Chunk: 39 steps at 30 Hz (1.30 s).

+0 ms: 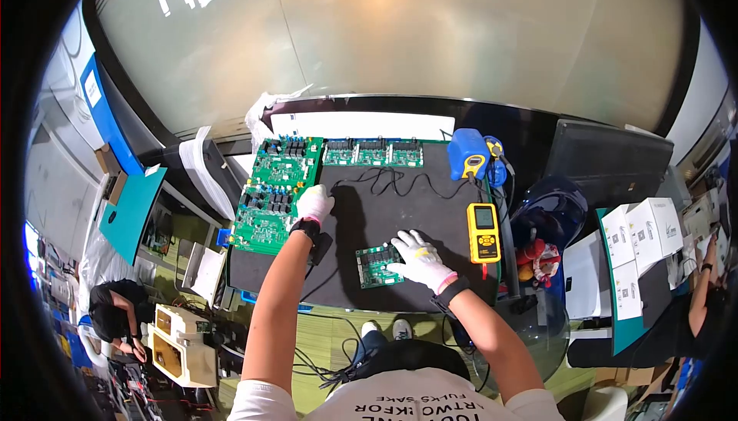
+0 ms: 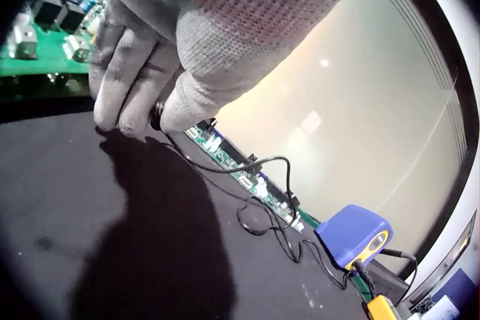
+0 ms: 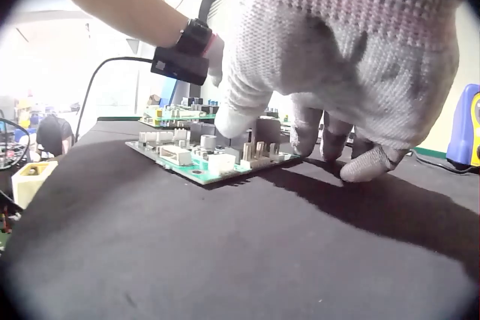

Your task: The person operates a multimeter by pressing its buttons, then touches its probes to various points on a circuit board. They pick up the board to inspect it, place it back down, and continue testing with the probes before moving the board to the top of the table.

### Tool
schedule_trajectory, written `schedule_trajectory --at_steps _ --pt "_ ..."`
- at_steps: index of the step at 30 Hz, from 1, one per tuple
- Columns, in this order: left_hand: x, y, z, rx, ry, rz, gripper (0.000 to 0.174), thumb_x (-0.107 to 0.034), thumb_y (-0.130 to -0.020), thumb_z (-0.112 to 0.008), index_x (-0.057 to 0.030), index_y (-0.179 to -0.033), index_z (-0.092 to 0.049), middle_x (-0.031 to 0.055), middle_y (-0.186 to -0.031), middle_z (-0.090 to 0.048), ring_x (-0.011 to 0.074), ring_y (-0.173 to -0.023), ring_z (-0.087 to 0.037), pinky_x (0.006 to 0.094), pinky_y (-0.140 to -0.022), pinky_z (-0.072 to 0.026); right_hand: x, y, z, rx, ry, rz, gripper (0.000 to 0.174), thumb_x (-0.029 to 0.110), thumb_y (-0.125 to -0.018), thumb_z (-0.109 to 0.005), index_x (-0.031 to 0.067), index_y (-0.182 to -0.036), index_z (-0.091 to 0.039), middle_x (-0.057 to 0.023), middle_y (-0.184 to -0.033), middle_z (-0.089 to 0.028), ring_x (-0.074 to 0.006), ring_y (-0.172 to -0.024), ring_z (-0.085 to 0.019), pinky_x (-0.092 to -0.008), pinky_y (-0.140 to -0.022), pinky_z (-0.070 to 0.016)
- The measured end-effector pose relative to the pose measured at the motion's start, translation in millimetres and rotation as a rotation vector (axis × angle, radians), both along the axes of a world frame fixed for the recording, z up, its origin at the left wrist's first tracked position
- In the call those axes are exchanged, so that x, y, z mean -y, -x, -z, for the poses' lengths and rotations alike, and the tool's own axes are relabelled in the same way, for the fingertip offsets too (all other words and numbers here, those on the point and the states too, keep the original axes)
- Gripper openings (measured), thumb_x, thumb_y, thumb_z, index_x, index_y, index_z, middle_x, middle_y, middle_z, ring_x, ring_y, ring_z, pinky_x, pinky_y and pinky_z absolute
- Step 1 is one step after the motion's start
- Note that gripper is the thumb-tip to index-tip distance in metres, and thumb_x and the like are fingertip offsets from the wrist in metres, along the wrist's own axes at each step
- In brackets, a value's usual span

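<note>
My left hand (image 1: 314,203), in a white glove, is beside the right edge of the large green circuit boards (image 1: 261,227). Its thumb and fingers pinch a black cord (image 2: 225,168); the part inside the grip is mostly hidden. My gloved right hand (image 1: 421,262) is at the right side of a small green circuit board (image 1: 371,269) lying flat on the black mat. In the right wrist view its thumb (image 3: 238,121) comes down over the board's components, and the other fingertips reach the mat just past the board's edge.
A blue soldering station (image 1: 467,154) stands at the back right, and the cord loops across the mat (image 1: 377,217). A yellow meter (image 1: 483,233) lies at the right edge. Several small boards (image 1: 373,153) line the back. A dark monitor (image 1: 607,156) stands farther right.
</note>
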<state>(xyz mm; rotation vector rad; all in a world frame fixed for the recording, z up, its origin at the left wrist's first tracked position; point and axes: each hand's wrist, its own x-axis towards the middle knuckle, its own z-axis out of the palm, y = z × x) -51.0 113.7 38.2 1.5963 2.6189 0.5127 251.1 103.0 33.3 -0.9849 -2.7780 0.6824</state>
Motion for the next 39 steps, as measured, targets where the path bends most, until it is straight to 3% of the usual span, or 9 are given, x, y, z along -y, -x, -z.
schedule_trajectory --at_steps 7,12,17,23,32,34,35,36,39 --pt "36.3 -24.9 -10.1 0.052 -0.211 0.195 0.028 -0.020 -0.077 -0.058 -0.0016 -0.098 -0.061 0.0198 -0.086 -0.064 0.0357 -0.083 -0.061 0.0419 -0.074 -0.0491 6.3 3.9 -4.4 -0.059 -0.063 -0.005 0.064 0.040 -0.074 -0.068 0.0068 -0.124 -0.047 -0.0159 -0.131 -0.044 -0.0400 -0.123 -0.039 -0.0483 -0.096 -0.0377" --pt "66.6 -45.9 -0.7 0.199 -0.182 0.305 0.034 -0.020 -0.079 -0.058 -0.0016 -0.107 -0.061 0.0185 -0.101 -0.063 0.0331 -0.095 -0.060 0.0380 -0.085 -0.0471 8.1 15.2 -10.3 -0.092 -0.075 -0.015 0.064 0.034 -0.071 -0.070 0.0075 -0.124 -0.047 -0.0145 -0.119 -0.050 -0.0357 -0.109 -0.048 -0.0452 -0.090 -0.0414" --pt "105.4 -67.7 -0.1 0.252 -0.173 0.389 0.031 -0.017 -0.077 -0.059 -0.0022 -0.105 -0.061 0.0150 -0.107 -0.062 0.0303 -0.103 -0.056 0.0375 -0.090 -0.0446 3.6 18.6 -4.9 -0.164 -0.015 0.006 0.044 0.025 -0.070 -0.070 0.0069 -0.107 -0.056 -0.0130 -0.106 -0.054 -0.0336 -0.100 -0.051 -0.0443 -0.084 -0.0434" --pt "138.6 -82.4 17.2 0.265 -0.173 0.433 0.034 -0.018 -0.079 -0.060 -0.0058 -0.110 -0.060 0.0130 -0.114 -0.059 0.0341 -0.112 -0.050 0.0403 -0.100 -0.0371 12.3 22.1 -7.4 -0.107 -0.044 0.069 0.042 0.023 -0.073 -0.068 0.0078 -0.109 -0.053 -0.0114 -0.108 -0.053 -0.0328 -0.103 -0.050 -0.0437 -0.086 -0.0426" --pt "155.7 -93.7 26.0 0.293 -0.270 0.347 0.040 -0.024 -0.086 -0.057 -0.0051 -0.120 -0.053 0.0175 -0.114 -0.058 0.0380 -0.109 -0.051 0.0419 -0.096 -0.0396 29.1 27.7 -22.7 -0.267 0.028 0.171 0.044 0.015 -0.077 -0.065 0.0078 -0.116 -0.048 -0.0123 -0.117 -0.051 -0.0333 -0.105 -0.053 -0.0401 -0.086 -0.0457" --pt "153.3 -97.6 9.9 0.684 -0.264 0.269 0.041 -0.029 -0.088 -0.056 -0.0028 -0.120 -0.053 0.0199 -0.107 -0.061 0.0347 -0.100 -0.058 0.0376 -0.088 -0.0454 31.8 30.1 -29.5 -0.344 0.009 0.229 0.045 0.013 -0.077 -0.065 0.0081 -0.118 -0.047 -0.0138 -0.120 -0.050 -0.0345 -0.105 -0.054 -0.0385 -0.087 -0.0461" --pt "151.1 -98.8 -1.4 0.896 -0.242 0.257 0.040 -0.028 -0.090 -0.055 0.0013 -0.117 -0.054 0.0165 -0.098 -0.065 0.0220 -0.090 -0.064 0.0304 -0.078 -0.0483 32.9 30.7 -35.3 -0.343 0.004 0.238 0.045 0.013 -0.077 -0.065 0.0081 -0.118 -0.047 -0.0138 -0.120 -0.050 -0.0345 -0.105 -0.054 -0.0385 -0.087 -0.0461" --pt "148.3 -100.1 -3.2 0.899 -0.238 0.268 0.040 -0.028 -0.090 -0.055 0.0013 -0.117 -0.054 0.0165 -0.098 -0.065 0.0220 -0.090 -0.064 0.0304 -0.078 -0.0483 34.5 30.9 -42.6 -0.398 -0.018 0.235 0.047 0.013 -0.077 -0.066 0.0084 -0.119 -0.047 -0.0140 -0.120 -0.050 -0.0339 -0.105 -0.054 -0.0377 -0.087 -0.0462" --pt "143.5 -105.2 -26.2 1.245 -0.368 0.272 0.032 -0.020 -0.091 -0.055 0.0056 -0.111 -0.057 0.0032 -0.092 -0.064 0.0057 -0.084 -0.054 0.0227 -0.075 -0.0455 44.2 30.7 -80.9 -0.510 -0.049 0.264 0.051 0.009 -0.076 -0.067 0.0081 -0.122 -0.046 -0.0134 -0.119 -0.050 -0.0310 -0.104 -0.055 -0.0354 -0.086 -0.0468"
